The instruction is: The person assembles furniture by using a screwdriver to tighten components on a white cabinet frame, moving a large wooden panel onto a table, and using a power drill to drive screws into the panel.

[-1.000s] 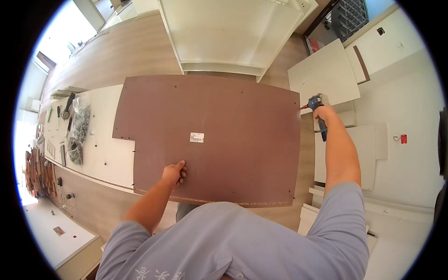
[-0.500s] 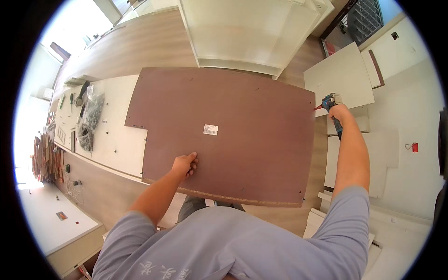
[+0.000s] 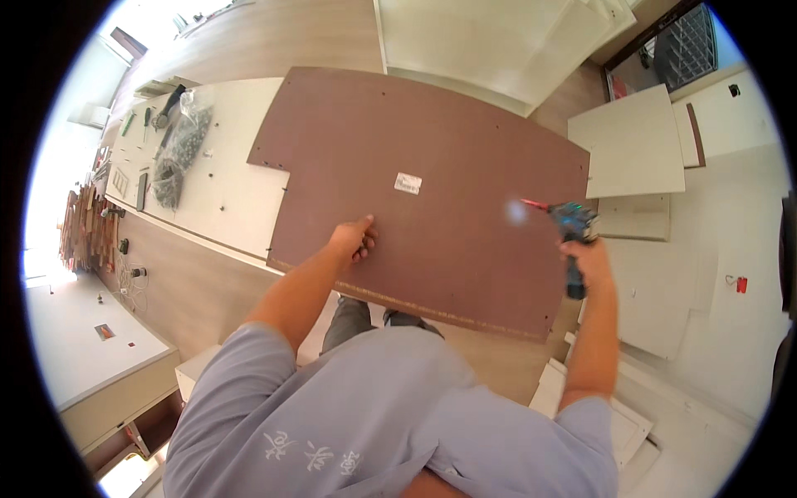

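A wide reddish-brown board (image 3: 448, 241) with a notched left corner lies in front of me, a white label (image 3: 408, 183) near its middle. Dark little holes or fittings dot its edges. Over its near left part is my left hand (image 3: 354, 239), fingers curled in; what they hold, if anything, is hidden. My right hand (image 3: 588, 259) grips a blue and black cordless drill (image 3: 573, 222) by its handle above the board's right side. Its red-tipped bit points left, and a spot of light falls on the board ahead of it.
A white panel (image 3: 241, 174) to the left carries a clear plastic bag of hardware (image 3: 184, 141), screwdrivers and small fittings. White boards (image 3: 627, 149) lean at the right wall. A white cabinet (image 3: 473, 50) stands beyond the board, and another white unit (image 3: 91, 340) is at lower left.
My right hand has brought the drill from the board's right edge inward and nearer to me. The view has shifted and tilted; my left hand keeps its curled pose over the board.
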The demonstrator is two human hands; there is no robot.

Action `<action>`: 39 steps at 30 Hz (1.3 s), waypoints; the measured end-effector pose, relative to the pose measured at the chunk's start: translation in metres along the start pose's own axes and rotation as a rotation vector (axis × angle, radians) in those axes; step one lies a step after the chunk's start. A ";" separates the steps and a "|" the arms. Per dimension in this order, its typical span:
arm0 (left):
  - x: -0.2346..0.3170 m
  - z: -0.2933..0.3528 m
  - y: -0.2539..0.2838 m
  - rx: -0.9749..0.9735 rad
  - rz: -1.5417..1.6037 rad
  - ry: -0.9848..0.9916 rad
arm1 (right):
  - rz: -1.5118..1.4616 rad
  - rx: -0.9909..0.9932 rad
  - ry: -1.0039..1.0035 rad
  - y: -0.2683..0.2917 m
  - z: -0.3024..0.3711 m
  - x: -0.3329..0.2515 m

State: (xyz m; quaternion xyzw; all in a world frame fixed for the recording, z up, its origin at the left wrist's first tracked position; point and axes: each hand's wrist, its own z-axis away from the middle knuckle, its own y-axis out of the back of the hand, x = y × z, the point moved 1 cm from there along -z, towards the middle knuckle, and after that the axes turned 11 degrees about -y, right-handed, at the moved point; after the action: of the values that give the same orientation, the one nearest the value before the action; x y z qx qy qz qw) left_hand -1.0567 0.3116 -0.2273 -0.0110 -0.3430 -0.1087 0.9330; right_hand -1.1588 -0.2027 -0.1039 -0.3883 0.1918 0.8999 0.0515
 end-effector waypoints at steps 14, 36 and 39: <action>-0.050 0.039 -0.038 -0.300 0.731 -0.118 | -0.300 -0.260 -0.055 -0.142 0.178 0.123; -0.026 0.004 -0.045 -0.175 0.192 -0.147 | 0.056 -0.035 0.059 -0.148 0.070 0.105; -0.008 -0.020 0.021 0.033 0.122 -0.141 | -0.268 -0.013 0.049 -0.134 0.034 0.052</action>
State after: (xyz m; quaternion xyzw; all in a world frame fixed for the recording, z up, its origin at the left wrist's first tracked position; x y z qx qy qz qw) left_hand -1.0456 0.3319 -0.2469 -0.0240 -0.4082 -0.0448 0.9115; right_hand -1.1862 -0.0688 -0.1610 -0.4325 0.1334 0.8765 0.1640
